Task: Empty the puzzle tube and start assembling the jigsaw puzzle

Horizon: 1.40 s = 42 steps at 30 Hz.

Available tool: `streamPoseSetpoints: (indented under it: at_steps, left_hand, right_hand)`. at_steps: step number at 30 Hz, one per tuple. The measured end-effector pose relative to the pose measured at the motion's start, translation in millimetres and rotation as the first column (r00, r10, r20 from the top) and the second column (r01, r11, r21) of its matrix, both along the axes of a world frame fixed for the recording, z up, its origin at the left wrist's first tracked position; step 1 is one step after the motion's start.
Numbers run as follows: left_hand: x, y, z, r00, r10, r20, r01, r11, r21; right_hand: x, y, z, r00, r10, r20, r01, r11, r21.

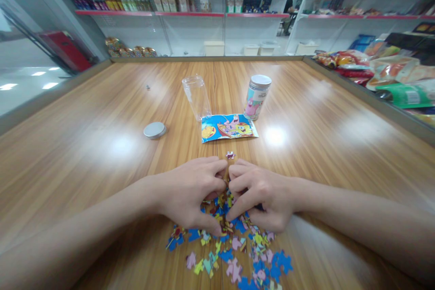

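Both of my hands are over a loose pile of jigsaw puzzle pieces (234, 269) in blue, pink and yellow. My left hand (192, 192) has bent fingers, with the thumb apart and down among the pieces. My right hand (263, 192) faces it, its index finger pointing into the pile and the other fingers curled. I see no piece held in either; the space under both palms is partly hidden. A single puzzle piece with a mouth on it (230, 155) lies just beyond my knuckles. Farther off lies a picture sheet (229, 128) with cartoon characters.
Behind the sheet stand a clear plastic jar (197, 99) and a printed canister (257, 98) with a white top. A silver lid (155, 130) lies to the left. Snack packets (401, 72) sit beyond the table's right edge. Stocked shelves (190, 13) line the back.
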<state>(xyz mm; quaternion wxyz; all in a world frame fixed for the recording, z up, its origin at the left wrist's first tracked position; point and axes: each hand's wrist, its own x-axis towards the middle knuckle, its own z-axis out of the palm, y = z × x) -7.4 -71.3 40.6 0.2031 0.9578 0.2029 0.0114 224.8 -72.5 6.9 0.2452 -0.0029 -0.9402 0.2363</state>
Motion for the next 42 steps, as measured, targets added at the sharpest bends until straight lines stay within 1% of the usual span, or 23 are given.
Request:
streamPoseSetpoints:
  at_steps: [3,6,10,16,22,28,32,34,37,39,42]
  left_hand:
    - [2.6,-0.6,0.4,1.0,0.013,-0.006,-0.013,1.0,0.013]
    - [3.3,-1.4,-0.5,0.999,0.032,-0.008,-0.032,0.999,0.021]
    - [1.3,-1.0,-1.6,0.999,0.036,-0.01,-0.036,0.999,-0.001]
    - [-0.5,0.9,-0.6,1.0,0.025,0.018,-0.025,0.999,-0.026]
    - [-0.8,-0.8,-1.4,0.997,0.025,0.075,-0.025,1.0,-0.002]
    - [0.2,-0.1,-1.0,0.999,0.021,0.033,-0.022,1.0,0.01]
    - [1.2,-1.0,0.2,0.999,0.035,0.007,-0.035,0.999,-0.003]
    - [1.1,-1.6,0.3,0.999,0.043,-0.001,-0.043,0.999,-0.002]
    - [0.4,-2.0,-0.2,0.999,0.051,0.016,-0.051,0.999,-0.007]
    - [-0.1,-1.8,-0.5,0.998,0.053,0.028,-0.052,0.998,-0.018]
    - [0.0,-1.0,-0.3,0.998,0.059,0.011,-0.059,0.998,-0.034]
  right_hand:
    - [0.4,-1.4,0.1,0.999,-0.012,0.043,0.012,1.0,0.013]
    - [-0.2,-1.3,0.3,1.0,-0.017,-0.012,0.017,1.0,0.014]
    - [-1.2,0.7,0.6,0.997,-0.025,-0.07,0.026,1.0,0.008]
    - [0.0,0.6,-0.8,1.0,0.008,-0.003,-0.009,0.999,-0.031]
    - [0.9,-0.3,-1.7,0.997,0.023,0.076,-0.023,1.0,0.0]
    - [0.0,0.6,0.1,0.999,0.023,-0.041,-0.024,1.0,-0.017]
    - [-1.0,-0.4,0.7,0.998,0.022,-0.057,-0.022,1.0,-0.01]
    - [-1.8,-1.1,0.2,0.995,-0.019,-0.095,0.019,1.0,0.006]
    - [-2.8,-1.0,-1.6,0.972,-0.158,-0.175,0.169,0.984,0.052]
    - [-3.1,-0.2,-3.3,0.954,-0.231,-0.19,0.247,0.967,0.064]
    - [-3.5,0.8,-5.5,0.95,-0.251,-0.186,0.266,0.962,0.056]
